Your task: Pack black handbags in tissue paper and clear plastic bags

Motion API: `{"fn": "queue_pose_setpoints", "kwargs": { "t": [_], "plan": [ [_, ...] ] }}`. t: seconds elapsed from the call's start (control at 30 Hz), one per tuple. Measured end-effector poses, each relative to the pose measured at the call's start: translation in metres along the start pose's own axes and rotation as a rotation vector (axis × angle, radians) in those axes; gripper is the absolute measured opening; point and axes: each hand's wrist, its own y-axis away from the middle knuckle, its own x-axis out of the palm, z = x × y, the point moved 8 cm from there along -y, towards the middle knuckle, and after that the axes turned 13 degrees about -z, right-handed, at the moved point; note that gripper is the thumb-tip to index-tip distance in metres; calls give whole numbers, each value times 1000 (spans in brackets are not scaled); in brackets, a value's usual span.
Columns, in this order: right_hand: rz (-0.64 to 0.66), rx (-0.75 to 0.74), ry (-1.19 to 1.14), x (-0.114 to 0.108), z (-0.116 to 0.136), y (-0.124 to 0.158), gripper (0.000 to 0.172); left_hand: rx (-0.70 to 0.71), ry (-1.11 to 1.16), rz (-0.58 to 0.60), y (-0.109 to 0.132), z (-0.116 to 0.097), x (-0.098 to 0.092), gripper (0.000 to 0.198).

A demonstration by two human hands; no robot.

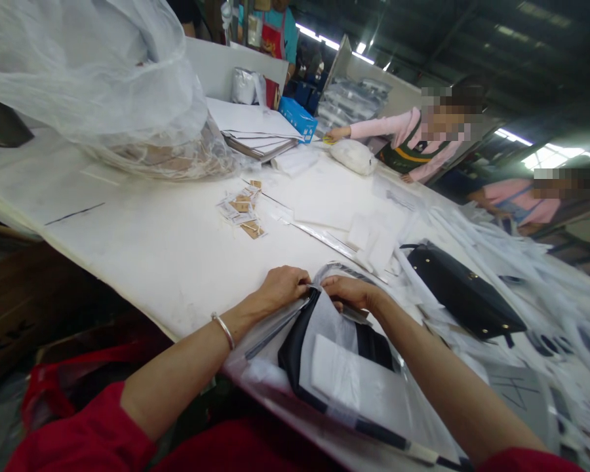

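Note:
A black handbag (289, 354) lies close in front of me at the table's near edge, partly covered by thin white wrapping and clear plastic. Over its side rests a white foam sheet (347, 373). My left hand (288, 283), below a silver bangle, is closed in a pinch at the bag's upper corner. Right beside it, my right hand (348, 292) has its fingers curled on the same corner and the wrapping there. The fingertips of both hands are partly hidden, so the exact part they grip cannot be made out.
Paper tags (243, 208) lie on the white table (167, 255). A large plastic-wrapped bundle (152, 131) stands at the left, near stacked boards (260, 134) and a blue box (297, 119). Another black handbag (465, 288) is at the right. Two people work across the table.

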Motion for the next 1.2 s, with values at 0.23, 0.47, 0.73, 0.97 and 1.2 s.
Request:
{"fn": "queue_pose_setpoints", "kwargs": {
  "t": [0.23,0.47,0.73,0.97,1.2],
  "plan": [
    [-65,-59,-39,-8,5,6,21,-20,27,-23,1,-1,-4,15],
    [-316,-107,-185,-43,1,34,37,-152,338,15,0,12,-11,8],
    [-194,-300,-435,-13,20,49,43,-335,759,48,0,17,-12,19],
    [-342,-307,-368,-9,12,32,51,-465,843,-26,-3,28,-5,18],
    [-392,-335,-351,0,26,17,43,-535,879,-12,-1,29,-1,15]
  ]
}}
